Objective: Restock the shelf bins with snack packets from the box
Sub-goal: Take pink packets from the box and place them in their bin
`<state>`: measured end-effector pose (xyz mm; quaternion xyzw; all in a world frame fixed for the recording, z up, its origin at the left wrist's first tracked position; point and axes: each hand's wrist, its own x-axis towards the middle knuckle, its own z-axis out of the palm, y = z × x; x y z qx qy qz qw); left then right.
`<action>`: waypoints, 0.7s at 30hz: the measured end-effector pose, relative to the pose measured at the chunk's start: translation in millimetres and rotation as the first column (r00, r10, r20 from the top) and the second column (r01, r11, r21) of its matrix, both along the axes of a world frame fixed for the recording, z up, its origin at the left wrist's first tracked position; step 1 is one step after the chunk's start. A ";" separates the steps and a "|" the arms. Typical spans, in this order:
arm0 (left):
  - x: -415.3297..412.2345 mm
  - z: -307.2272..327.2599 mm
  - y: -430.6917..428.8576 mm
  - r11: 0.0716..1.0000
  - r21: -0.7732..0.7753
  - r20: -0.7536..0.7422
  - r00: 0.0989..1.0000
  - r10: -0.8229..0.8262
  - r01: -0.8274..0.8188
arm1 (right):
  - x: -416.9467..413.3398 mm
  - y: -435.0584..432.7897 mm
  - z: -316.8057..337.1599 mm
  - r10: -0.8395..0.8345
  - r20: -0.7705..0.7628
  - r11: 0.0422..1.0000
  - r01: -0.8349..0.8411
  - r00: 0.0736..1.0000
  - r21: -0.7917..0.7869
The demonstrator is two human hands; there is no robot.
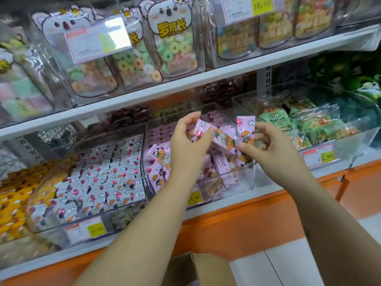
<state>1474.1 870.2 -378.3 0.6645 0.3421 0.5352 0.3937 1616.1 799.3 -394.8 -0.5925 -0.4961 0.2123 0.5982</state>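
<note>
Both hands are up over the middle clear plastic bin (245,182), right above the loose heap of pink packets (159,159) inside it. The left hand (188,141) has its fingers curled, pinching the left end of a slanted pink packet (223,139) that runs down towards the right. Just beside it, the right hand (268,147) grips an upright pink packet (245,131) between thumb and curled fingers, its crimped top edge sticking up. The wrappers are glossy film, printed with cartoon figures and red balloons. Near the bottom edge, the open cardboard box (206,267) sits below the arms. In the bin to the left, white packets (103,176) stand in tidy rows, and crinkly green packets (299,124) fill the bin to the right. On the shelf above, koala-shaped bags of gummy rings (173,50)
</note>
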 end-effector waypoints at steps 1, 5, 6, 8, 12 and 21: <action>2.0 -0.4 0.1 1.000 -0.001 0.003 1.000 0.003 -0.003 | 0.4 0.2 1.2 0.007 0.027 1.000 -0.007 1.000 -0.002; 6.0 -2.3 -1.6 1.000 0.030 -0.024 1.000 -0.004 0.005 | 6.2 4.8 -0.4 0.016 0.126 0.999 -0.010 0.992 -0.043; 6.5 -3.1 -2.3 0.999 0.040 -0.039 0.999 -0.006 0.008 | 7.9 6.4 1.2 0.032 0.135 0.998 -0.024 0.990 -0.060; 6.3 -5.8 -1.9 0.999 0.048 -0.061 0.998 -0.007 0.010 | 11.4 10.1 6.2 0.085 0.141 0.993 -0.072 0.986 -0.092; 4.5 -9.1 1.3 0.998 0.059 -0.083 0.996 0.022 -0.017 | 18.3 15.0 10.7 0.157 0.137 0.981 -0.140 0.978 -0.131; -2.8 -7.3 3.5 0.986 0.169 -0.203 0.979 0.030 0.005 | 19.7 32.3 10.6 0.254 0.284 0.956 -0.195 0.924 -0.221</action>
